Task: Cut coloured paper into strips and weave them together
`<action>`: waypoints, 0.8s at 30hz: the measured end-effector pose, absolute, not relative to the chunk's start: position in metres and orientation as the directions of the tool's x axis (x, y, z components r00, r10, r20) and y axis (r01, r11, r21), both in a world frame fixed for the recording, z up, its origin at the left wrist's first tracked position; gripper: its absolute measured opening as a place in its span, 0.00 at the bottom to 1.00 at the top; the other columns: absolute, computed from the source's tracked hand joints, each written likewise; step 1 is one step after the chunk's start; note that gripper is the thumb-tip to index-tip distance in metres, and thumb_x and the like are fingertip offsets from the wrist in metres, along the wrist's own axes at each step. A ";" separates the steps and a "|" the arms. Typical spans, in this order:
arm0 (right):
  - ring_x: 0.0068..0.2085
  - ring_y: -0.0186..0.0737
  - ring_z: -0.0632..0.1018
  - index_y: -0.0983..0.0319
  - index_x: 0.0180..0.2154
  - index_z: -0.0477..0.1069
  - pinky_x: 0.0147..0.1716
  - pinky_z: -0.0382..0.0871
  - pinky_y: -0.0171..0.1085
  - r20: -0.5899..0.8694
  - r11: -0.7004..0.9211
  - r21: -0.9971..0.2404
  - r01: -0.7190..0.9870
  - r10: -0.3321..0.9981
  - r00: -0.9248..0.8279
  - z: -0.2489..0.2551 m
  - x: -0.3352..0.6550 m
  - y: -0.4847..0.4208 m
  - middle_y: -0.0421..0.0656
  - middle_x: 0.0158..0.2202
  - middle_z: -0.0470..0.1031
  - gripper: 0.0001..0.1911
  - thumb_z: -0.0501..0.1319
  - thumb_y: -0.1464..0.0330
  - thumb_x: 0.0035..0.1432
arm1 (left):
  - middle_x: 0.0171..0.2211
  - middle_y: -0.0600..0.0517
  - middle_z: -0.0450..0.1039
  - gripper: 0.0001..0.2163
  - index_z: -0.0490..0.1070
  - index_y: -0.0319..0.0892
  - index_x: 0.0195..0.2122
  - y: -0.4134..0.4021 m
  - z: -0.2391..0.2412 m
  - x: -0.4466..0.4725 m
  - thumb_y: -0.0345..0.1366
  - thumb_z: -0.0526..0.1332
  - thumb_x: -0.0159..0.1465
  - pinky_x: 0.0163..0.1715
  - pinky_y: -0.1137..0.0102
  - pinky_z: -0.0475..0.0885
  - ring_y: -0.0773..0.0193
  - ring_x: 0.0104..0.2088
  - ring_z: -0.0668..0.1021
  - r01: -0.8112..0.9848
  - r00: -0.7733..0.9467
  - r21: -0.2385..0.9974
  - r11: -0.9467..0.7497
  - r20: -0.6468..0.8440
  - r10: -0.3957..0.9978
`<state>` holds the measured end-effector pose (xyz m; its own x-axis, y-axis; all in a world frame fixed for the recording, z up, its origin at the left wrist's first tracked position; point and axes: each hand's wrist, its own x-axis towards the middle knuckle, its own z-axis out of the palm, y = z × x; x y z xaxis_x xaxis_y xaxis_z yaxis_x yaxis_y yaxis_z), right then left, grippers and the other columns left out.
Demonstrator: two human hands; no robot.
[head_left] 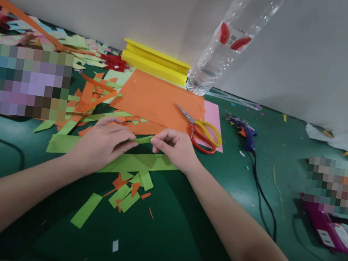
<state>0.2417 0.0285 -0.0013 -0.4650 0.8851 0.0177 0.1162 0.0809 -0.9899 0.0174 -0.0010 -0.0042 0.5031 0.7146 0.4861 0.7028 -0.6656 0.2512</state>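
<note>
My left hand point(105, 143) lies flat on a long light-green paper sheet point(136, 160) on the green table point(178, 231), fingers pressing its folded upper edge. Facing it, my right hand point(176, 147) pinches the same folded green edge between thumb and fingers. Both hands meet near the fold's middle. Just behind the hands lies an orange paper sheet point(157, 99). Red-and-yellow scissors point(204, 133) rest on its right end, over a pink sheet point(213, 117).
A clear plastic bottle point(231, 39) stands at the wall beside folded yellow paper point(154, 61). A blue glue gun point(244, 131) with black cord lies right. Green and orange scraps point(125, 195) litter the table front; orange and green strips point(87, 96) pile left. A purple device point(329, 230) sits far right.
</note>
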 end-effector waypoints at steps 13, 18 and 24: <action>0.26 0.29 0.73 0.61 0.31 0.68 0.31 0.69 0.34 0.037 0.065 -0.997 0.050 0.898 -0.439 -0.001 0.239 0.030 0.35 0.23 0.73 0.10 0.63 0.61 0.57 | 0.31 0.51 0.77 0.13 0.69 0.42 0.34 -0.003 -0.003 0.018 0.40 0.51 0.71 0.49 0.57 0.67 0.61 0.30 0.78 0.731 0.486 0.236 -0.640 0.477 0.732; 0.25 0.30 0.73 0.60 0.32 0.65 0.31 0.69 0.35 0.028 0.025 -1.000 -0.011 0.903 -0.428 -0.001 0.238 0.030 0.35 0.23 0.73 0.14 0.62 0.57 0.57 | 0.30 0.51 0.77 0.14 0.69 0.42 0.34 -0.003 -0.001 0.019 0.41 0.50 0.71 0.48 0.57 0.68 0.61 0.29 0.78 0.760 0.457 0.216 -0.613 0.493 0.740; 0.24 0.31 0.72 0.58 0.32 0.60 0.29 0.67 0.35 0.032 0.009 -0.998 -0.061 0.925 -0.380 -0.004 0.239 0.031 0.34 0.22 0.72 0.14 0.59 0.56 0.60 | 0.30 0.51 0.77 0.14 0.69 0.42 0.34 -0.002 -0.003 0.018 0.41 0.50 0.71 0.48 0.56 0.69 0.60 0.28 0.77 0.766 0.453 0.225 -0.602 0.477 0.753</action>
<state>0.2390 0.0305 -0.0035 -0.3797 0.9246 0.0319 -0.0613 0.0093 -0.9981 0.0184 -0.0020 -0.0033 0.4529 0.7535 0.4766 0.7660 -0.6024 0.2245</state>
